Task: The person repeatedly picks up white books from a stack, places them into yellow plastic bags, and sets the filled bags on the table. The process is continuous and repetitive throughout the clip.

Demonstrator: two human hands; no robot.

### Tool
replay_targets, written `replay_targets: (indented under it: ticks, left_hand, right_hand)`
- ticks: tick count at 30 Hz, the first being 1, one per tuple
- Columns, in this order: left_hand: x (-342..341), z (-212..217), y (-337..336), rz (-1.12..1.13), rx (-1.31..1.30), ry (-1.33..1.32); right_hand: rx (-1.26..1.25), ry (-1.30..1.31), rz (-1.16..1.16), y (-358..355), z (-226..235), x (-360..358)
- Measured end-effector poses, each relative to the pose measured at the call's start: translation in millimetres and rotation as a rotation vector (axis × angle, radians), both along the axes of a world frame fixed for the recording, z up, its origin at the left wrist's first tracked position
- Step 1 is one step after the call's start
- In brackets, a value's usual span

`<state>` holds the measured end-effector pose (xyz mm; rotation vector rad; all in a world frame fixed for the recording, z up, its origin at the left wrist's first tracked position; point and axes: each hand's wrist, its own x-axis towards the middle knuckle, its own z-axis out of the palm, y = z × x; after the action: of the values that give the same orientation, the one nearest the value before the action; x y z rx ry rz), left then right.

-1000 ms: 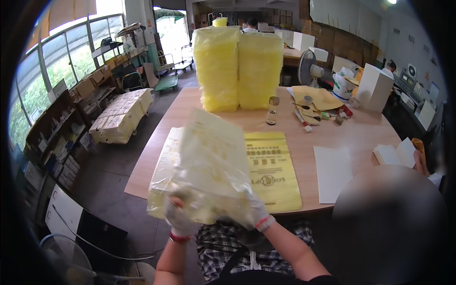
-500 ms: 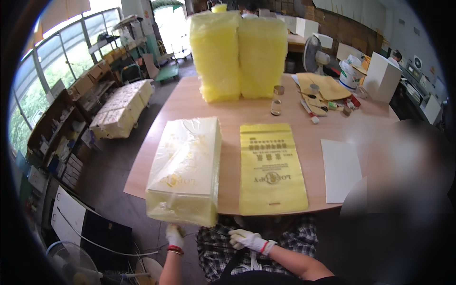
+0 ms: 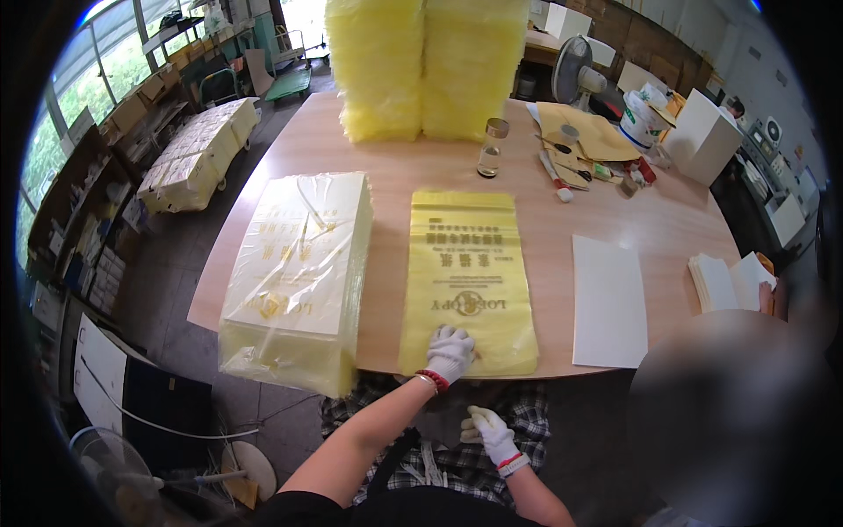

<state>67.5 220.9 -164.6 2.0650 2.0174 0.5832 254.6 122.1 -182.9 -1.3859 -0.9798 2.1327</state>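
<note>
A stack of yellow plastic bags [image 3: 474, 263] with printed lettering lies flat in the middle of the table. On its near edge rests my left hand [image 3: 450, 353], in a white knit glove, fingers slightly bent over the top bag. My right hand [image 3: 492, 432], also gloved, hovers above my lap just off the table's edge. Its fingers are loosely bent with nothing visible in them. Left of the bags lies a tall bundle of white paper in clear-yellow wrapping [image 3: 294, 272], its near end projecting past the table edge. A sheaf of white paper [image 3: 609, 299] lies to the right.
Big piles of yellow packs [image 3: 421, 70] stand at the table's [image 3: 263, 158] far side. A glass jar [image 3: 493, 147], brown paper, scissors and a fan [image 3: 575, 70] are beyond. A co-worker's hand [image 3: 767, 299] holds paper at the right. A loaded cart [image 3: 198, 158] stands left.
My left hand has come up from beside the wrapped bundle onto the yellow bags. My right hand has shifted slightly right, still over my lap. The whole view has tilted downward.
</note>
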Motion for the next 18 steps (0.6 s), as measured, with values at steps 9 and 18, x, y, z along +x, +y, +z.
replay_targets:
  ticks: [9,18]
  left_hand:
    - [-26.0,65.1,20.4,-0.133,-0.475,-0.268]
    - [-59.9,21.5,58.9,0.09,-0.292,-1.245]
  right_hand:
    - [0.022,0.22,-0.111,66.9,38.2,-28.2]
    - [0.785,-0.487,-0.167,130.2,40.2,-42.7]
